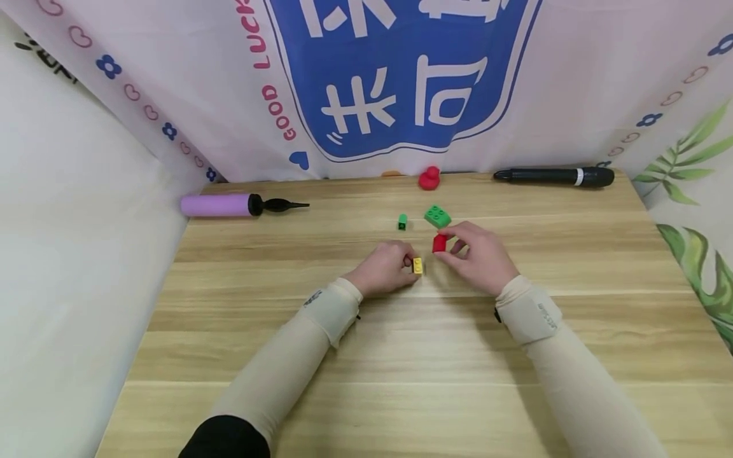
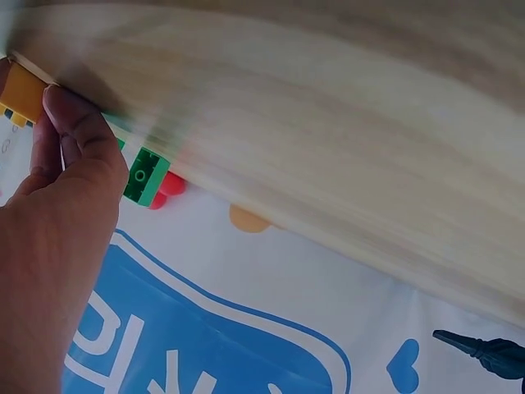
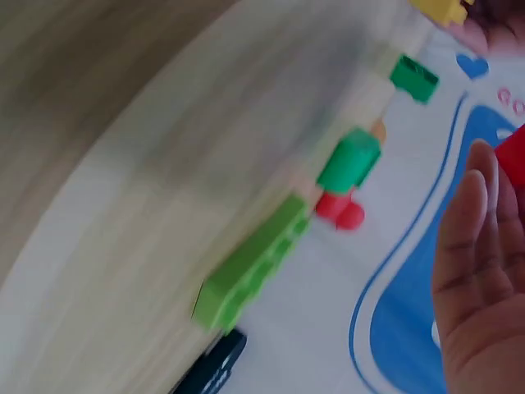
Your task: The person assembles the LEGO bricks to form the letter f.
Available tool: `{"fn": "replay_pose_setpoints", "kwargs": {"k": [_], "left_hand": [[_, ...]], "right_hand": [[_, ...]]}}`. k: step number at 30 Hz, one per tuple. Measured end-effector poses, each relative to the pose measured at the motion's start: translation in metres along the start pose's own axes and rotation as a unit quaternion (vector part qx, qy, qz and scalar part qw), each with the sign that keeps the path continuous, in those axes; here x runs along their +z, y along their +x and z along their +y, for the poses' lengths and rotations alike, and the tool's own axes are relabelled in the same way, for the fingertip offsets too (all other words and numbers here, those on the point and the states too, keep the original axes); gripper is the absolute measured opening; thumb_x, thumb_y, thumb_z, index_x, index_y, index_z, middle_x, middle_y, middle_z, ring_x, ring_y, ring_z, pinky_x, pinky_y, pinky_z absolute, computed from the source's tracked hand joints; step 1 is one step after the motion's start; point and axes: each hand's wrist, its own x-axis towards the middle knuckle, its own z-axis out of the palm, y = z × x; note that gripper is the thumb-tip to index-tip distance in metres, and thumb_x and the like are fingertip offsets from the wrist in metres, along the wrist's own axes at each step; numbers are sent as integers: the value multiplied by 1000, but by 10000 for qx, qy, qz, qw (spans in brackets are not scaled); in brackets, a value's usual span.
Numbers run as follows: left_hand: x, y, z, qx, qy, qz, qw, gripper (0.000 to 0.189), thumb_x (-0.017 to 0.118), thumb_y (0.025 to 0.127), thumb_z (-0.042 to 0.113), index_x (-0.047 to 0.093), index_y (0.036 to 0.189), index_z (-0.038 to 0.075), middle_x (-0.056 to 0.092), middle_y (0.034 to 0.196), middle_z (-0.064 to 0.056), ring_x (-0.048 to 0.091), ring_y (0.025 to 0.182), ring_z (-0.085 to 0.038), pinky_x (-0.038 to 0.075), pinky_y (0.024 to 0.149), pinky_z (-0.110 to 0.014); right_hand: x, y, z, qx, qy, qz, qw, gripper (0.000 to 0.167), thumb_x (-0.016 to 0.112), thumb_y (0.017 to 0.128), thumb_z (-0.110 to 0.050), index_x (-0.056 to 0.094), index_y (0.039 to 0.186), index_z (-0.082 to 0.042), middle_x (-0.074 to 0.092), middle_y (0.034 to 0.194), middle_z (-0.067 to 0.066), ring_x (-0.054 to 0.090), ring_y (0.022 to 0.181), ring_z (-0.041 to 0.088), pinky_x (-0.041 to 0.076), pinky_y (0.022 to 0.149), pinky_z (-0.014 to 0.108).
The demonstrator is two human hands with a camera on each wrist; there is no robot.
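Observation:
My left hand (image 1: 385,267) pinches a small yellow toy brick (image 1: 417,266) with studs, just above or on the table; I cannot tell which. In the left wrist view the same yellow brick (image 2: 23,92) sits between fingertips and thumb at the left edge. Close by on the right, my right hand (image 1: 482,254) grips a red block (image 1: 439,243) between thumb and fingers. Only a corner of the red block (image 3: 513,156) shows in the right wrist view. The two held pieces are apart. Behind them lie a studded green brick (image 1: 438,216) and a smaller green brick (image 1: 403,222).
A red rubber duck (image 1: 429,179) stands at the table's back edge. A purple hand pump (image 1: 223,205) lies at the back left, a black microphone-like object (image 1: 555,177) at the back right. A printed cloth (image 1: 401,83) hangs behind the wooden table (image 1: 389,394).

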Motion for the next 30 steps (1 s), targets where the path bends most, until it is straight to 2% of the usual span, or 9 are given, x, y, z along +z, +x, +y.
{"fn": "replay_pose_setpoints", "kwargs": {"k": [5, 10, 19, 30], "left_hand": [[1, 1, 4, 38, -53, -46, 10000, 32, 80, 96, 26, 73, 120, 6, 66, 100, -1, 58, 89, -13, 50, 76, -25], [0, 1, 3, 43, -62, -31, 10000, 32, 80, 96, 26, 73, 120, 6, 67, 101, -2, 59, 90, -14, 51, 77, -25], [-1, 1, -3, 72, -77, 59, 9999, 32, 81, 95, 25, 74, 119, 5, 68, 100, -2, 60, 89, -14, 51, 77, -26], [-2, 1, -1, 89, -32, 50, 9999, 28, 81, 95, 25, 75, 115, 7, 69, 96, -1, 57, 84, -12, 47, 73, -24]], "right_hand": [[14, 6, -4, 31, 46, -453, 9990, 44, 82, 95, -22, 70, 133, -4, 74, 115, 9, 73, 94, 24, 60, 82, 44], [21, 6, -8, 114, 61, -774, 9969, 33, 83, 94, -22, 71, 122, -10, 74, 116, 7, 73, 96, 22, 61, 85, 44], [29, 11, -12, -147, -389, -835, 9956, 29, 85, 92, -22, 74, 116, -10, 74, 113, 6, 71, 90, 20, 59, 81, 40], [33, 11, -11, -391, -647, -800, 9939, 27, 86, 91, -21, 74, 114, -12, 75, 110, 5, 68, 85, 19, 55, 76, 37]]}}
